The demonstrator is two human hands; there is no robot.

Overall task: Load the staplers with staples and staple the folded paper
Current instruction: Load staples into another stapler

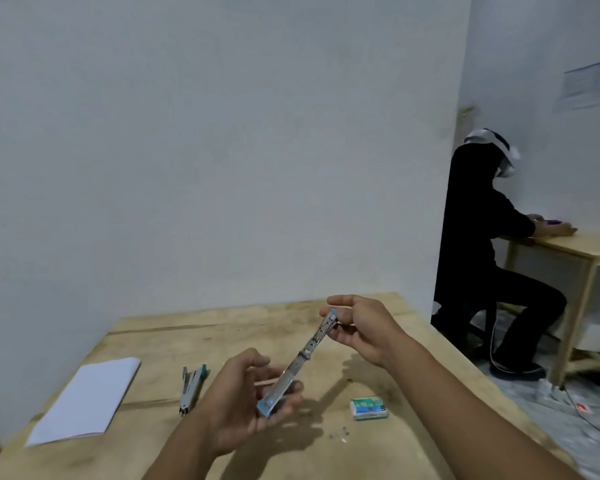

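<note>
Fingers of the left hand (243,396) curl under the blue lower end of an opened stapler (302,358), thumb above it. The right hand (364,330) pinches its upper blue tip between thumb and fingertips, so it stretches diagonally above the wooden table (222,327) at lower centre. Two staplers in all: a second stapler (192,386) lies flat, left of centre. One folded paper (87,403) lies at lower left. One green staple box (369,408) sits right of the left hand, with a few loose staples (340,434) just below it. One seated person (482,237) is at the right.
</note>
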